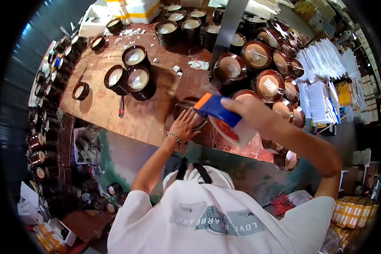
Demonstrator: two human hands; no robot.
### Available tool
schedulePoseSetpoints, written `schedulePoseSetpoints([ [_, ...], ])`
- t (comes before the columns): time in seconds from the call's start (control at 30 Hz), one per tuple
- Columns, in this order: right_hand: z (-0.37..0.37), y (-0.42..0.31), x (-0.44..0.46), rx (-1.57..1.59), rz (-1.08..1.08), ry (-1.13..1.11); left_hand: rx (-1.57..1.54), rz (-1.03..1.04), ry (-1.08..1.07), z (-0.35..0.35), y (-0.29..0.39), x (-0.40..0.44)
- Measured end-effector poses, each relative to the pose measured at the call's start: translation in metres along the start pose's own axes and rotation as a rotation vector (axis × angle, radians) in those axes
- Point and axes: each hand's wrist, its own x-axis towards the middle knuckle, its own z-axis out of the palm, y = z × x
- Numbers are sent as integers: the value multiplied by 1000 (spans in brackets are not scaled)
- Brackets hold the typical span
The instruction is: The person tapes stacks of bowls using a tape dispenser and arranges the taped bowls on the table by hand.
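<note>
At the far left, dark brown bowls [38, 142] stand in rows beside the table. A low stack of brown bowls [81, 91] sits near the table's [95, 80] left side. To its right, three taller stacks [135, 78] stand close together; each top bowl has a pale centre bearing a whitish square. A tool with a red-and-black handle [121, 108] lies just in front of them.

The left hand [185, 127], wearing a beaded bracelet [174, 137], is open, palm down, fingers extended over a dark brown bowl [183, 104] at the table's front portion. It grips nothing; the palm's contact is hidden.

The right hand [249, 112] is closed around a blue tape dispenser [219, 109] with an orange front edge, held just right of the left hand. A tape roll [227, 130] is mounted in it. Further right, bowl stacks [269, 86] with shiny clear film crowd the table, some tilted. White sheets [321, 61] lie beyond.
</note>
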Motion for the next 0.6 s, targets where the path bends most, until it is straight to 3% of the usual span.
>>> schedulePoseSetpoints([
  [0.07,-3,27,-16,-214,-113,95,-39,26,105,11,-4,-3],
  [0.13,-3,51,-30,-216,-87,122,-36,88,363,22,0,-8],
  [0.17,-3,64,-33,-238,-51,137,-27,108,354,35,-3,-9],
  [0.2,0,80,-36,-80,-70,108,-95,18,483,54,-6,-15],
  [0.27,1,102,-34,-69,-87,125,-235,-145,668,52,1,-14],
  [0.43,9,145,-42,-96,-168,186,-157,-146,531,32,11,-13],
  [0.6,15,232,-54,-72,-159,320,-221,-137,516,22,14,-9],
])
